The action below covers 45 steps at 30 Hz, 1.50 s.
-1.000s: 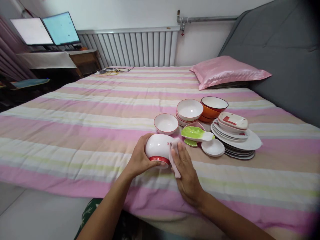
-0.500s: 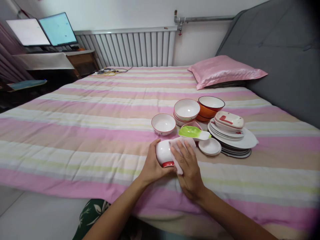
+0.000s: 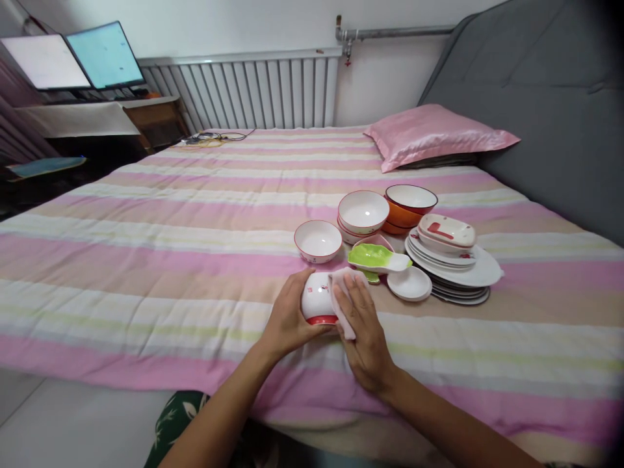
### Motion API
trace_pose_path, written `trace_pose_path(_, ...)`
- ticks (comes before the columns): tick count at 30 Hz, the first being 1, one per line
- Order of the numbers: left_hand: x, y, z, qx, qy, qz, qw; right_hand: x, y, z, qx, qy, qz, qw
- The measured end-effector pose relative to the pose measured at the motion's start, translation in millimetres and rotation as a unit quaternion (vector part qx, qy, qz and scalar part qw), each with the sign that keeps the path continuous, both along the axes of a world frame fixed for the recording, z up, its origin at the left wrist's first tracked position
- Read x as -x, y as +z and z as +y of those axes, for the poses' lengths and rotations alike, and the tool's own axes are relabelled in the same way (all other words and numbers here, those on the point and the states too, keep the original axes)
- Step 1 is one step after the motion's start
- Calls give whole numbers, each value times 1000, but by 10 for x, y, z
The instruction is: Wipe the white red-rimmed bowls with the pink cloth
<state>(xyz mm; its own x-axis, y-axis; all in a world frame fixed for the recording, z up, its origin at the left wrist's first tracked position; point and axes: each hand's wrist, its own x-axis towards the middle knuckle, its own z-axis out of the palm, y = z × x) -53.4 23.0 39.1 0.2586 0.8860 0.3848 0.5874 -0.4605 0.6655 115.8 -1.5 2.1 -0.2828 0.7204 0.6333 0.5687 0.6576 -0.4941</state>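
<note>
Head view: red-footed bowl (image 3: 314,300) between left hand (image 3: 286,315) and cloth (image 3: 344,324) under right hand (image 3: 366,338).

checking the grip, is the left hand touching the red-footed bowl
Touching. The head view shows the left hand curled against the side of the red-footed bowl, with no gap between them.

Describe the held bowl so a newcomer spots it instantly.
Find the near edge of the striped bedspread. There the left hand grips a white bowl while the right hand presses a pale cloth against it. Unlike the upright bowl just beyond, it is tipped, its red foot showing.
</note>
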Motion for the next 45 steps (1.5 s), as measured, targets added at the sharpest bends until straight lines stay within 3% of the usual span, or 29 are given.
trace_pose_path(9, 28, 25, 6, 13, 25, -6, 1000, 87, -114, -93, 112, -65, 102, 986)
trace_pose_path(13, 36, 26, 3, 12, 30, -14, 999, 97, -90, -89, 99, -61, 106, 988)
trace_pose_path(19, 26, 0, -13, 6, 20, -16, 1000, 50, 192, -38, -9, 24, -85, 996)
trace_pose_path(25, -30, 4, -48, -8, 5, -24, 1000, 6, 312, 1, -26, 56, -168, 984)
trace_pose_path(35, 35, 18, 3, 17, 32, -5, 999, 101, -41, -42, 20, -9, -13, 1000)
trace_pose_path(45, 122, 57, 10, 30, 48, 16, 998, 140, -151, -110, 135, -34, 90, 986)
